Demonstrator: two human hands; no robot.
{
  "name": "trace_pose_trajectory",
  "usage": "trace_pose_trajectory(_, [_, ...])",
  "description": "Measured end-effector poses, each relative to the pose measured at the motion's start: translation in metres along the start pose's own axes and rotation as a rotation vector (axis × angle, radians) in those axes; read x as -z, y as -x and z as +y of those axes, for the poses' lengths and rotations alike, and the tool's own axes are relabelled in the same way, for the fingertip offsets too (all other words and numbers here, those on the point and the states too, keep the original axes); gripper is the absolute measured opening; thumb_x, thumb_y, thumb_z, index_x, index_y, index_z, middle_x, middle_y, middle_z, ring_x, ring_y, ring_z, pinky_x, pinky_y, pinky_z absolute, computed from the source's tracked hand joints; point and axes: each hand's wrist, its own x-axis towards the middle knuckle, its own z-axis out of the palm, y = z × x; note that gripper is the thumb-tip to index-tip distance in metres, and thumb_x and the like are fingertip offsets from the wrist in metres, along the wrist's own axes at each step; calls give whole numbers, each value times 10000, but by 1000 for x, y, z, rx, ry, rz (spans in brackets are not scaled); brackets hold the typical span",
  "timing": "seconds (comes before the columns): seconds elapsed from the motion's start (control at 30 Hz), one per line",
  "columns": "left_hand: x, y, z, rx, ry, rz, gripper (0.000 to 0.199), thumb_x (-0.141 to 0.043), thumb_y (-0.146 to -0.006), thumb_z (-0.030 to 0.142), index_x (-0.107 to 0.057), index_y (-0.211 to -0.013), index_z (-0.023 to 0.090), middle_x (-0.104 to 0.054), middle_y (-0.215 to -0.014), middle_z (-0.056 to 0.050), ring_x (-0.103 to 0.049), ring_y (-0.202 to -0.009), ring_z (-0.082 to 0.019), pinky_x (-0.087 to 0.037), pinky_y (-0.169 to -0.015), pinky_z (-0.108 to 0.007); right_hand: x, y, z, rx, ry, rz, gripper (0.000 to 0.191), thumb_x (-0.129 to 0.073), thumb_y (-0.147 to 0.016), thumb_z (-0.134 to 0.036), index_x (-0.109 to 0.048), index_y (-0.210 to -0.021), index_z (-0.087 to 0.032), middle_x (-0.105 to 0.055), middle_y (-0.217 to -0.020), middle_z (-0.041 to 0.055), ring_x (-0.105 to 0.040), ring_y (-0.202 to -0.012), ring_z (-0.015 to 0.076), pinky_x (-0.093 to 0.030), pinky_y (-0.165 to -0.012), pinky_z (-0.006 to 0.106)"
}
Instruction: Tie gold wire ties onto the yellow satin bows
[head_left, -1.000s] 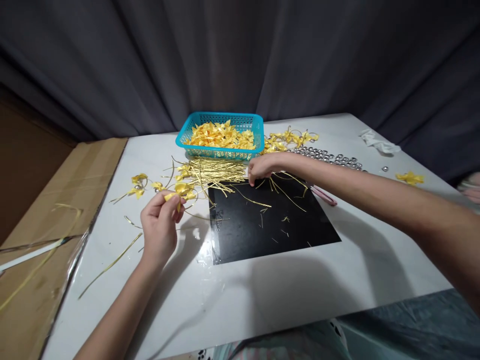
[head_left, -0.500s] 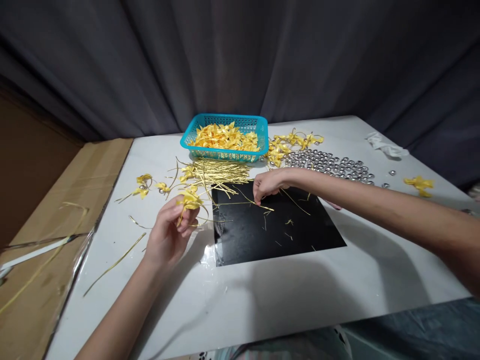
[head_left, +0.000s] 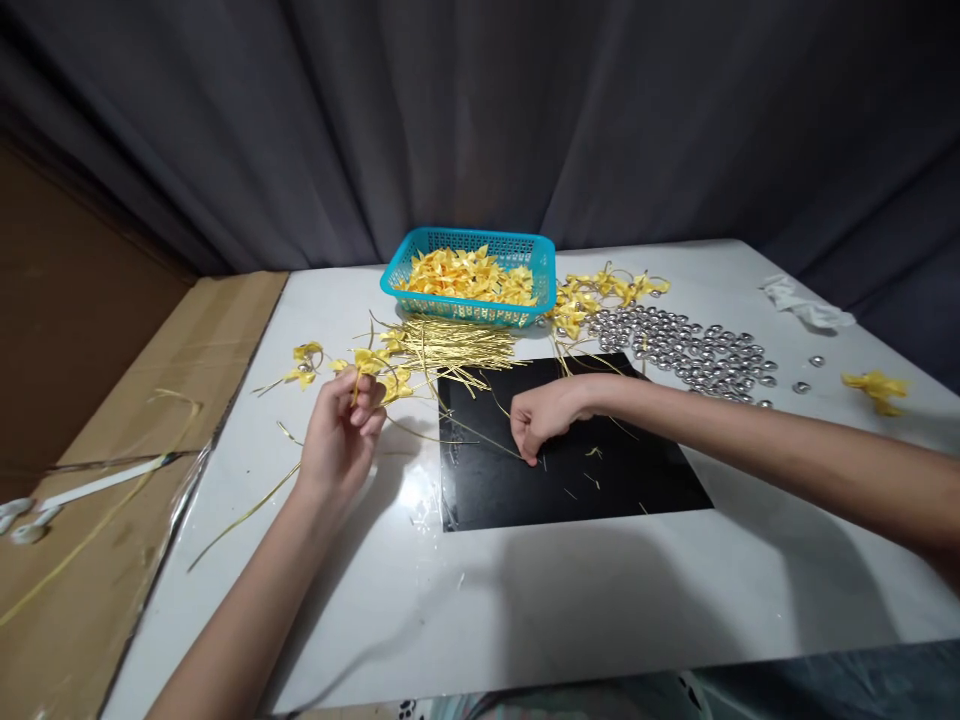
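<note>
White tabletop (head_left: 420, 640), black mat (head_left: 517, 495) well inside near edge, left hand (head_left: 339, 430) pinching yellow flower (head_left: 370, 361), right hand (head_left: 546, 413) pinching gold cord (head_left: 487, 439)

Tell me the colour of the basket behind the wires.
The basket is turquoise blue, as the head view shows.

White table (head_left: 390, 640). Near its far edge: teal basket (head_left: 469, 301), lattice-patterned; yellow flowers (head_left: 469, 275) inside. Cords (head_left: 457, 343) gold. Mat (head_left: 536, 495) plain black. Beads (head_left: 694, 350), toward right edge, silver. Cardboard (head_left: 127, 570) along left edge brown.
</note>
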Motion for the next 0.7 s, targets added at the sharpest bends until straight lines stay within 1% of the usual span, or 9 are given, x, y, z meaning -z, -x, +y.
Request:
trace_pose_trajectory(0.1, [1,11,-1,30,-133,-187,191,-669,-578,228,-509,-495,165,-352,-446,76,-248,-377,-29,-216,-314,-123,9,-2,1,-20,50,69,89,-652,-650,-193,-647,-678,-108,-345,-456,-69,-257,-428,50,-161,-432,225])
trace_pose_trajectory(0.27, [-2,35,-17,219,-671,-775,167,-638,-682,258,-595,-547,171,-496,-534,5,-412,-476,-97,-308,-433,-215,38,-9,-13,-39,111,293,115,-667,-666,-206,-623,-687,-102,-414,-522,-32,-315,-479,67,-202,-449,224])
trace_pose_trajectory(0.3, [-4,38,-22,245,-776,-850,170,-618,-706,259,-599,-564,168,-495,-553,4,-403,-489,-99,-296,-444,-222,44,-7,-19,-35,112,338,129,-661,-680,-223,-623,-715,-104,-418,-537,-28,-320,-486,70,-210,-450,223])
trace_pose_trajectory(0.37, [-8,41,-34,255,-918,-902,196,-574,-743,256,-585,-570,165,-456,-551,20,-371,-498,-97,-262,-447,-224,56,3,-32,-18,99,425,168,-636,-719,-267,-628,-789,-115,-406,-552,-25,-319,-490,76,-221,-450,223])
trace_pose_trajectory(0.4, [-9,40,-40,257,-956,-884,200,-561,-744,240,-577,-559,163,-438,-535,30,-358,-493,-94,-249,-446,-223,59,11,-38,1,89,473,173,-618,-740,-277,-631,-823,-127,-397,-555,-27,-321,-491,78,-230,-453,222])
trace_pose_trajectory(0.47, [-9,33,-50,256,-942,-751,177,-564,-725,220,-586,-561,158,-459,-512,33,-363,-473,-91,-246,-440,-218,61,33,-51,85,32,612,163,-605,-760,-288,-643,-836,-148,-366,-544,-32,-302,-482,79,-221,-451,223])
trace_pose_trajectory(0.53, [-6,24,-56,187,-856,-539,140,-588,-694,206,-606,-564,156,-494,-508,25,-399,-477,-98,-270,-444,-216,54,57,-61,211,-3,663,125,-594,-774,-266,-649,-789,-154,-361,-538,-32,-277,-478,71,-198,-450,222])
trace_pose_trajectory(0.6, [-1,15,-57,120,-805,-402,152,-571,-707,217,-600,-569,162,-474,-497,32,-380,-459,-93,-259,-433,-215,39,78,-67,303,-24,621,91,-571,-781,-207,-642,-753,-157,-388,-530,-35,-284,-467,64,-205,-444,220])
trace_pose_trajectory(0.7, [5,7,-53,56,-758,-301,186,-547,-742,250,-574,-578,168,-438,-490,45,-340,-429,-82,-243,-422,-218,5,98,-67,329,-76,475,118,-530,-786,-154,-605,-695,-159,-389,-492,-46,-303,-435,59,-230,-421,213])
